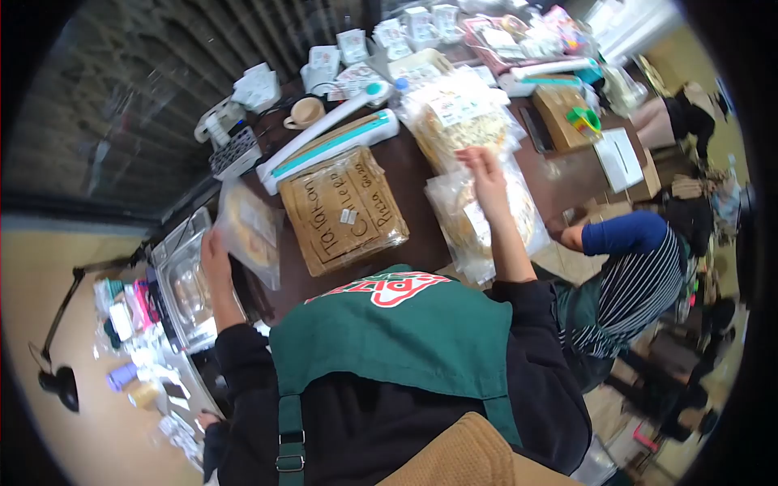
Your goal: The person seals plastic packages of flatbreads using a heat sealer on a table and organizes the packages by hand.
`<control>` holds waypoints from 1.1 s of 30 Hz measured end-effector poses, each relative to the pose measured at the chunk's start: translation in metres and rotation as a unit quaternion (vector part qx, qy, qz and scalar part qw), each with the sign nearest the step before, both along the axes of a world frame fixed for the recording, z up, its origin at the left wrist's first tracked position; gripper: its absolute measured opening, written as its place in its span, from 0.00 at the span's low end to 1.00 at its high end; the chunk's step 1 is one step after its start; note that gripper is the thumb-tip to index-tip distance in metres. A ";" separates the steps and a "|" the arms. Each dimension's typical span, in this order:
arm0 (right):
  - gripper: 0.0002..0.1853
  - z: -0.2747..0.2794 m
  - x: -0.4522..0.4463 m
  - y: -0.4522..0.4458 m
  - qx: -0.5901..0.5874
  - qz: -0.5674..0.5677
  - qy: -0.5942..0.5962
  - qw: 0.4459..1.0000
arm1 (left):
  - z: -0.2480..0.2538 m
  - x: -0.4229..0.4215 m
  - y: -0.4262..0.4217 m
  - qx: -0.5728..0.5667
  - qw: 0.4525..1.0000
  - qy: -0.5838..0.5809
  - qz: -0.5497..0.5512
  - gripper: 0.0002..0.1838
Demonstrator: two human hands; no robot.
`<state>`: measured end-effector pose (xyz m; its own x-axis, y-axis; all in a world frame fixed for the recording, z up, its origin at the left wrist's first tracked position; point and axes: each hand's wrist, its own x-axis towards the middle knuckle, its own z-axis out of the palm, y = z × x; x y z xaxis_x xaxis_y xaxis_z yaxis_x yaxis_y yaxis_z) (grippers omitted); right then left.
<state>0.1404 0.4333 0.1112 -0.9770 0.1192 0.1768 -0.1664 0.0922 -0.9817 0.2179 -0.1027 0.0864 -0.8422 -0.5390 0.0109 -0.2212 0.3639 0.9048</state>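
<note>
My left hand (214, 257) grips the left edge of a clear plastic bag (250, 231) with a round, flat, bread-like food inside. The bag hangs tilted beside a taped cardboard box (344, 209) with handwriting on it. My right hand (484, 168) has its fingers stretched out, slightly smeared, over bagged pizzas. One bagged pizza (466, 113), topped with pale shreds and labelled, lies farther back. Another bagged pizza (470, 223) lies nearer, partly behind my right forearm. Whether my right fingertips touch the bags, I cannot tell.
Behind the box lies a white and teal bag sealer (332, 146), near a mug (306, 112). Stacks of labels (258, 85) line the back. A metal tray (190, 283) stands at left. A co-worker in a striped top (640, 283) is close on my right.
</note>
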 end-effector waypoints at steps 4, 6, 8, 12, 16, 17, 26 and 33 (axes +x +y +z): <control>0.10 0.042 -0.012 -0.082 0.124 0.260 0.009 0.957 | 0.096 -0.018 0.063 -0.076 0.969 0.043 -0.232 0.14; 0.14 0.082 -0.016 -0.112 0.201 0.334 0.072 0.918 | 0.129 -0.019 0.088 -0.029 0.951 0.066 -0.301 0.13; 0.18 0.103 -0.021 -0.146 0.241 0.324 0.229 0.886 | 0.162 -0.017 0.105 -0.047 0.931 0.021 -0.360 0.12; 0.22 0.117 -0.034 -0.184 0.267 0.430 0.281 0.815 | 0.195 -0.023 0.126 -0.066 0.869 -0.101 -0.480 0.12; 0.23 0.116 -0.051 -0.176 0.250 0.636 -0.032 0.729 | 0.168 -0.039 0.132 0.048 0.875 -0.033 -0.480 0.15; 0.23 0.107 -0.053 -0.171 0.204 0.643 -0.076 0.735 | 0.159 -0.040 0.128 0.107 0.880 -0.002 -0.463 0.17; 0.23 0.023 -0.059 -0.130 -0.283 0.433 -0.268 0.813 | 0.014 -0.021 0.097 0.535 0.814 0.035 -0.222 0.27; 0.19 -0.089 -0.071 -0.146 -0.262 0.206 -0.340 0.879 | -0.094 -0.079 0.115 0.155 0.984 -0.060 -0.065 0.20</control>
